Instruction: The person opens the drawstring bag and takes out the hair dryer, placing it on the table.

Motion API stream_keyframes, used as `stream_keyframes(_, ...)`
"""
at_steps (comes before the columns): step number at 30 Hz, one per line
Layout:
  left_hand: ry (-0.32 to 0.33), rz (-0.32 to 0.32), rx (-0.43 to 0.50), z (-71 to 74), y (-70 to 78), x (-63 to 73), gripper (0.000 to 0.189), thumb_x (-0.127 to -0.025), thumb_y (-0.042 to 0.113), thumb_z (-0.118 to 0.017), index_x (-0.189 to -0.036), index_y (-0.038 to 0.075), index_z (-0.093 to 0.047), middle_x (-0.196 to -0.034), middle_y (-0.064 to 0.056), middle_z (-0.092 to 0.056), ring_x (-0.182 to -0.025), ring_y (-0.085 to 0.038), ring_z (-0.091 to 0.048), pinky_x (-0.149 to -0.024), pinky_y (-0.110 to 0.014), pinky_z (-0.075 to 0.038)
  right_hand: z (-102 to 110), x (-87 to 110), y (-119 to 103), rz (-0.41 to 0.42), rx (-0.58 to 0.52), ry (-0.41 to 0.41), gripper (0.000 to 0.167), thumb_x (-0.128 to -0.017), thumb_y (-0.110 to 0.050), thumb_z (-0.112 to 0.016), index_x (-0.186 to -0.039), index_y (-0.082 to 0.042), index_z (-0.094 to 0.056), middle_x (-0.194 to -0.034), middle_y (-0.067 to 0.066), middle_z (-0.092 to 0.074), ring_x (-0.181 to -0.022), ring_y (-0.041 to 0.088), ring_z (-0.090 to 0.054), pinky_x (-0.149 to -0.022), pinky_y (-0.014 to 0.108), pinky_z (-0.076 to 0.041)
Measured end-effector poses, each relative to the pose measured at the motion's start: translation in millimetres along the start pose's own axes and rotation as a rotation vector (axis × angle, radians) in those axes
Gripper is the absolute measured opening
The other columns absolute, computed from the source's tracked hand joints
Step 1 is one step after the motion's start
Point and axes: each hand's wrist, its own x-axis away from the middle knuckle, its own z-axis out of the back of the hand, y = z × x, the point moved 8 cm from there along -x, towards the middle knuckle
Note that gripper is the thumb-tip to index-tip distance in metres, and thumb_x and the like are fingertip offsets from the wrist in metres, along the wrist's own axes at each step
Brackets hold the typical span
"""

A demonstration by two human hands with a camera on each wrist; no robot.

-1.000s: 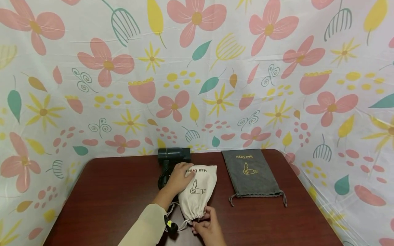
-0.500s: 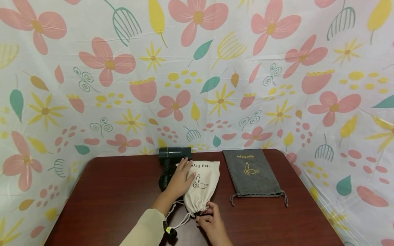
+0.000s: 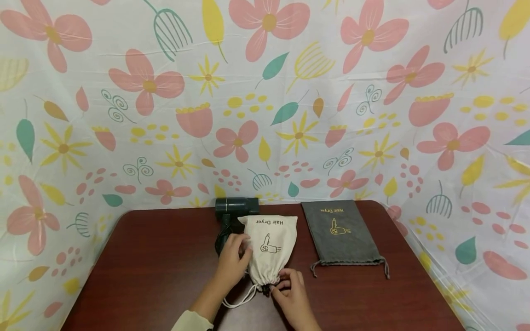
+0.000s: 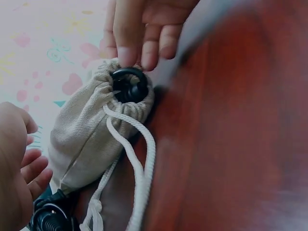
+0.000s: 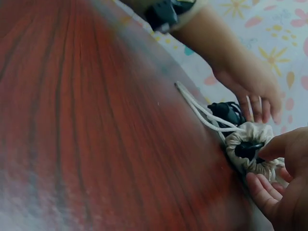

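Observation:
A cream drawstring bag [image 3: 271, 243] printed "Hair Dryer" lies on the table, its gathered mouth toward me. Inside that mouth shows a black loop [image 4: 130, 79] of a dark thing; the rest of it is hidden in the cloth. My right hand [image 3: 291, 294] holds the mouth's right edge, thumb at the opening by the loop. Beside the bag's left edge is my left hand [image 3: 232, 262], fingers relaxed and slightly bent; a gap shows between them and the cloth in the left wrist view. White drawstrings [image 4: 144, 159] hang loose from the mouth.
A dark hair dryer [image 3: 237, 207] with its bundled cord [image 3: 222, 236] lies behind and left of the bag. To the right a grey drawstring bag [image 3: 343, 239] lies flat on the dark red table [image 3: 157, 262]. A flower-print cloth [image 3: 265, 115] hangs behind the table.
The cream bag has shifted slightly right and away from me, my right hand staying at its mouth. My left hand has drawn back from the bag's top to its left side, uncovering the print.

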Motion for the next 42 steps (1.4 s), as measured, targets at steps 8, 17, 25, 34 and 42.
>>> stream_keyframes(8, -0.169, 0.063, 0.091, -10.9, 4.3, 32.3, 0.010, -0.092, 0.013, -0.069, -0.097, 0.019, -0.064, -0.078, 0.012, -0.059, -0.067, 0.004, -0.053, -0.063, -0.019, -0.048, 0, -4.8, -1, 0.026, 0.063, 0.009, 0.037, -0.085, -0.005, -0.077, -0.113, -0.007, -0.054, -0.113, 0.014, -0.046, -0.087, 0.013, -0.060, -0.069, 0.020, -0.055)
stream_keyframes(17, -0.158, -0.035, 0.081, -16.3, 13.8, 56.5, 0.017, -0.083, 0.007, -0.075, -0.088, 0.019, -0.063, -0.083, 0.010, -0.058, -0.073, 0.001, -0.054, -0.065, -0.017, -0.048, -4, -7.6, -1, 0.043, 0.067, 0.013, 0.034, -0.084, -0.003, -0.076, -0.110, -0.005, -0.054, -0.112, 0.013, -0.046, -0.084, 0.007, -0.057, -0.068, 0.019, -0.053)
stream_keyframes(25, -0.173, 0.012, 0.005, -24.4, 9.7, 67.8, 0.028, -0.078, 0.015, -0.079, -0.098, 0.023, -0.061, -0.088, 0.008, -0.054, -0.074, -0.005, -0.052, -0.065, -0.016, -0.042, -5, -7.8, 0, 0.044, 0.132, 0.039, 0.033, -0.084, -0.006, -0.076, -0.108, -0.006, -0.053, -0.106, 0.010, -0.046, -0.080, 0.008, -0.056, -0.065, 0.018, -0.049)
stream_keyframes(34, -0.157, 0.016, -0.016, -32.1, 9.1, 72.4, 0.035, -0.073, 0.008, -0.080, -0.098, 0.021, -0.058, -0.091, 0.006, -0.051, -0.081, -0.007, -0.052, -0.070, -0.020, -0.044, -7, -7.3, -1, 0.077, 0.199, 0.092, 0.030, -0.085, -0.008, -0.076, -0.104, -0.012, -0.054, -0.101, 0.005, -0.046, -0.076, 0.005, -0.054, -0.066, 0.017, -0.046)
stream_keyframes(42, -0.127, 0.035, -0.052, -31.8, 7.2, 72.5, 0.030, -0.076, 0.014, -0.081, -0.097, 0.023, -0.060, -0.091, 0.008, -0.052, -0.081, -0.004, -0.052, -0.071, -0.020, -0.044, -9, -6.6, -3, 0.126, 0.245, 0.117, 0.028, -0.086, -0.006, -0.074, -0.103, -0.014, -0.054, -0.098, 0.002, -0.046, -0.072, 0.003, -0.052, -0.064, 0.017, -0.045)
